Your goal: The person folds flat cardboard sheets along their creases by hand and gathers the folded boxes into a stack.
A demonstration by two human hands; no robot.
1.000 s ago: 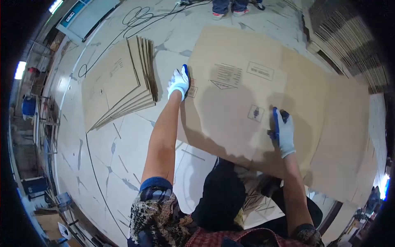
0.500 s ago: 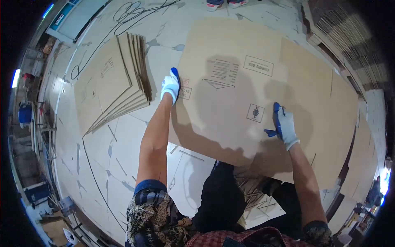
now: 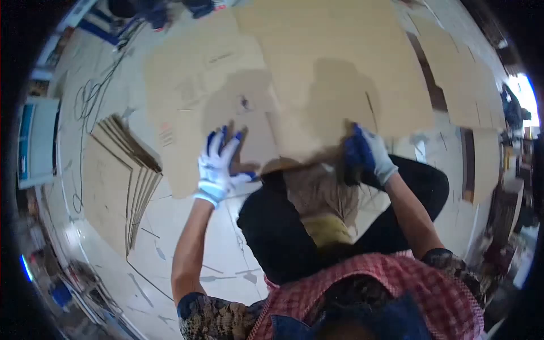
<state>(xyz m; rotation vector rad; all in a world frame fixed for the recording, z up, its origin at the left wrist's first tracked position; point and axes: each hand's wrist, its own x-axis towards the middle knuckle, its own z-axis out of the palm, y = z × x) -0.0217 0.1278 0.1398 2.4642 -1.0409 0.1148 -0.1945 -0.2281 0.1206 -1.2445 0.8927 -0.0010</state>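
Note:
A large flattened cardboard box (image 3: pixel 317 51) with printed marks on its left panel lies in front of me, its near edge close to my knees. My left hand (image 3: pixel 218 164), in a white and blue glove, rests on its lower left part with fingers spread. At the near edge on the right is my right hand (image 3: pixel 368 153), in a matching glove. Its blue fingers point toward the cardboard but are blurred, so their grip does not show clearly. Shadows fall across both panels.
A fanned stack of flattened cardboard (image 3: pixel 107 187) lies on the tiled floor at left. More cardboard sheets (image 3: pixel 453 79) are at right. A dark cable (image 3: pixel 90 99) coils at upper left, near a blue-white cabinet (image 3: pixel 37 141). Another person's shoes (image 3: pixel 198 10) show at the top.
My view has shifted, and the cardboard now appears turned, with its printed panel farther left. My left hand has moved from its left edge onto its surface; my right hand is now at the near edge.

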